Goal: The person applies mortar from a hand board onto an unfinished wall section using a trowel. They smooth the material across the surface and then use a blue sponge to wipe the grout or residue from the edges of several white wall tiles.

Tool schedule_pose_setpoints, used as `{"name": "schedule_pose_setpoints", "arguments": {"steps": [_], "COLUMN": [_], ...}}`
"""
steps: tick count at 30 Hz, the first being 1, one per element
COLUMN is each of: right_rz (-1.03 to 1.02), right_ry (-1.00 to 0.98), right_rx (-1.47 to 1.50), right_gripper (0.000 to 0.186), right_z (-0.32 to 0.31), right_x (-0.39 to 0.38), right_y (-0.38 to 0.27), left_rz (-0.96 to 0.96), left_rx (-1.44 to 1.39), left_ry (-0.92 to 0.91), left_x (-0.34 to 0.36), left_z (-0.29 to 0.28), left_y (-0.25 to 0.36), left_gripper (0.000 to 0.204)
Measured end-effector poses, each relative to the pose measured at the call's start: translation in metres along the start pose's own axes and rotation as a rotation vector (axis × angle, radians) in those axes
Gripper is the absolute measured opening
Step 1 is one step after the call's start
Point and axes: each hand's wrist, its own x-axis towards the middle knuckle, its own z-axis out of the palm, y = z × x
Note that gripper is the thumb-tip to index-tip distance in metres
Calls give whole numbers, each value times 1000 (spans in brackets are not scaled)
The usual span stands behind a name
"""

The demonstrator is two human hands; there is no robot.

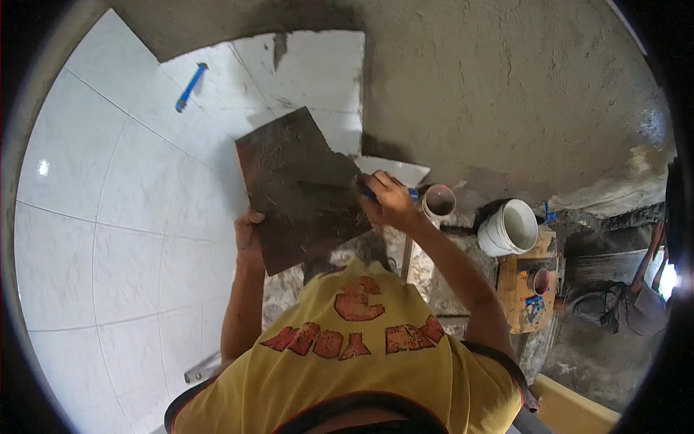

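Observation:
A large square tile (303, 217) is held tilted in front of my chest, its upward face coated in dark grey wet mortar. My left hand (248, 231) grips its left edge, thumb on the coated face and the other fingers hidden behind. At the tile's right edge, my right hand (390, 201) is closed around a trowel with a blue handle (413, 194). The trowel's blade is mostly hidden by the hand and hard to tell from the dark mortar. Just right of that hand stands a small round container (438, 201).
White tiles (130, 195) cover the wall on the left, with a blue pipe-like piece (191, 87) sticking out. Grey plaster (506, 94) spans the upper right. A white bucket (507, 228) stands by a wooden bench (517, 304) holding a cup (539, 281). Another person (645, 307) is at far right.

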Motion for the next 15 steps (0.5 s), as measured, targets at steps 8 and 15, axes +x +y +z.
{"name": "schedule_pose_setpoints", "arguments": {"steps": [8, 15], "right_rz": [217, 905], "right_ry": [-56, -595], "right_rx": [5, -116], "right_gripper": [51, 52], "right_z": [-13, 39], "right_x": [-97, -113], "right_y": [64, 118], "left_rz": [58, 319], "left_rx": [-48, 60], "left_ry": [275, 412], "left_x": [-28, -42], "left_z": [-19, -46], "left_y": [-51, -7], "left_gripper": [62, 64]}}
